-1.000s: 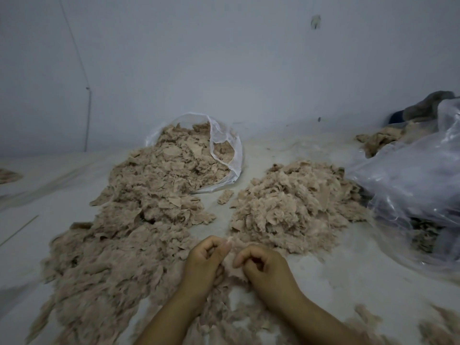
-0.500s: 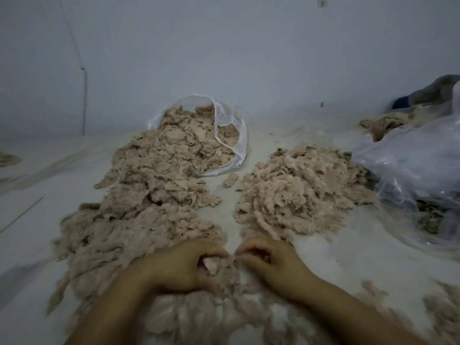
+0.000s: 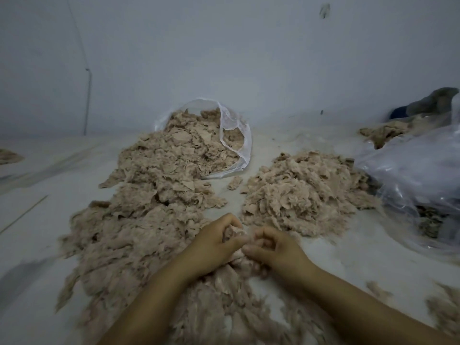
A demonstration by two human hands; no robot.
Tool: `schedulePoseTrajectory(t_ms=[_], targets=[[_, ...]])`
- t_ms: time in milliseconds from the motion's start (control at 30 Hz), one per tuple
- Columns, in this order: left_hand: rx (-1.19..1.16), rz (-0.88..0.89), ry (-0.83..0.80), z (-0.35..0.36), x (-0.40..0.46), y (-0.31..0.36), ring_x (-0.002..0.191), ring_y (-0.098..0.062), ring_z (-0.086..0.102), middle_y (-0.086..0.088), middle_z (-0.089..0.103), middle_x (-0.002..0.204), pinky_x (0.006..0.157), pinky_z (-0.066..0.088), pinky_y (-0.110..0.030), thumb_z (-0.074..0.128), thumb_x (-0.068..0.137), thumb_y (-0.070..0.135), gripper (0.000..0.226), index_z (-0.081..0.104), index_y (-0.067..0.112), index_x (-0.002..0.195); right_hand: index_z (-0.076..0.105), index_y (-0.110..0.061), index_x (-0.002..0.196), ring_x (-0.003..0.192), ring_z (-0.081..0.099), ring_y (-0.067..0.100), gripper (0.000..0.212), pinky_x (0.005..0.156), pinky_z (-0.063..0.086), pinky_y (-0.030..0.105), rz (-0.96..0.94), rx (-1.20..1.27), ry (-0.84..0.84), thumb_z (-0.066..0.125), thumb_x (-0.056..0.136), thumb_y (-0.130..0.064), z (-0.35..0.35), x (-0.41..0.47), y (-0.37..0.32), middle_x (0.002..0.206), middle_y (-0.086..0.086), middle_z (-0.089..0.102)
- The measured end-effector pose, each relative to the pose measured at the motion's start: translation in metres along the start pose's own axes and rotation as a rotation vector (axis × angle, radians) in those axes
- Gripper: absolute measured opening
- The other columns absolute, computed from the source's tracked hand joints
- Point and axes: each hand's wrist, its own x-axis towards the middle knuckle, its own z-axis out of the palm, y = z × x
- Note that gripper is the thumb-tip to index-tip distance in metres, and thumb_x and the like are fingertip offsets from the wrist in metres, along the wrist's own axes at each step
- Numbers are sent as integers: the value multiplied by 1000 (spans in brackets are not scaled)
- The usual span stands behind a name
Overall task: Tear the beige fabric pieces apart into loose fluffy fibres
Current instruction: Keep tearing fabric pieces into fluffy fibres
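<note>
A small beige fabric piece (image 3: 234,232) sits between my two hands, low in the middle of the view. My left hand (image 3: 214,245) curls its fingers round the piece's left side. My right hand (image 3: 276,250) pinches its right side, fingers bent. Under and around my wrists lies a spread of loose fluffy fibres (image 3: 129,245). Behind it a long heap of beige fabric pieces (image 3: 169,165) spills from a clear plastic bag (image 3: 239,138). A second mound of beige pieces (image 3: 306,192) lies just beyond my right hand.
A large crumpled clear plastic bag (image 3: 418,175) fills the right side. Behind it lie more beige scraps (image 3: 383,133) and a dark cloth (image 3: 433,100). A pale wall stands at the back. Small tufts (image 3: 445,310) dot the floor at the lower right.
My left hand has drawn back from the fluffy spread toward my right hand. Both hands have closed together on one small piece and lifted it slightly.
</note>
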Motion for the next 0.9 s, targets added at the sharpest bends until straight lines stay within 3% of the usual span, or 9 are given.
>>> schedulePoseTrajectory(t_ms=[67,200,333,567,767,900], targets=[[-37,-17,78,7,3,-2,53,0,45,13,53,62,52,35,-17,56,92,26,12,54,31,81,57,-5,85,41,50,13,12,44,41,24,9,75,62,64,89,-12,0,4,4,51,5,58],[-169,-57,195,21,5,-5,64,-12,49,0,53,69,63,37,-30,50,95,11,18,58,13,79,53,-6,81,38,45,13,15,42,39,21,66,218,102,56,94,-11,3,6,12,47,6,55],[-260,-126,293,24,6,-8,58,-9,46,9,50,59,58,38,-28,51,95,13,26,57,20,71,53,-5,79,41,39,14,17,44,33,24,79,398,139,53,95,-10,3,9,16,49,8,50],[-262,-132,329,21,4,-13,53,-5,38,3,41,59,54,31,-18,48,96,11,32,50,14,64,43,-8,77,37,30,8,20,33,26,18,20,760,186,44,97,-9,-5,10,15,50,2,38],[-269,-87,301,17,1,-13,50,-1,36,4,38,58,52,31,-14,46,97,14,30,50,11,68,45,-8,79,38,27,11,19,37,24,22,-32,564,201,47,96,-16,-12,7,14,55,5,36],[-426,-88,241,15,-1,-8,67,-14,57,-3,59,68,66,45,-23,60,84,52,52,63,0,79,49,-9,79,45,40,15,17,46,35,25,-87,441,207,49,96,-11,-8,8,14,57,7,46]])
